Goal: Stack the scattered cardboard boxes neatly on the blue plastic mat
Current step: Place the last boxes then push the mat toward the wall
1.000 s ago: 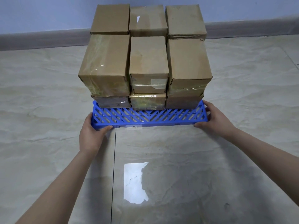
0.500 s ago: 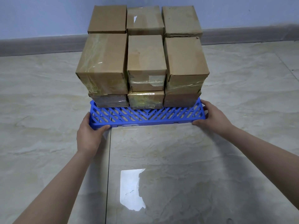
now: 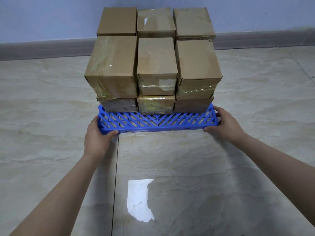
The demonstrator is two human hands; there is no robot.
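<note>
Glossy beige marble floor tiles (image 3: 51,133) carry the blue plastic lattice mat (image 3: 153,123), its near edge lying along a tile seam. Taped brown cardboard boxes (image 3: 156,60) sit on the mat in tidy rows, two layers high. The left hand (image 3: 97,135) and right hand (image 3: 225,123) each keep their grip curled round a near corner of the mat, which has barely shifted. Stacking looks finished; probably only squaring remains.

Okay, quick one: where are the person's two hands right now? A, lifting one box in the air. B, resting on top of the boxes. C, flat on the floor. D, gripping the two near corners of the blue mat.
D: the left hand and the right hand each grip a near corner of the blue mat, which carries the stacked cardboard boxes.
</note>
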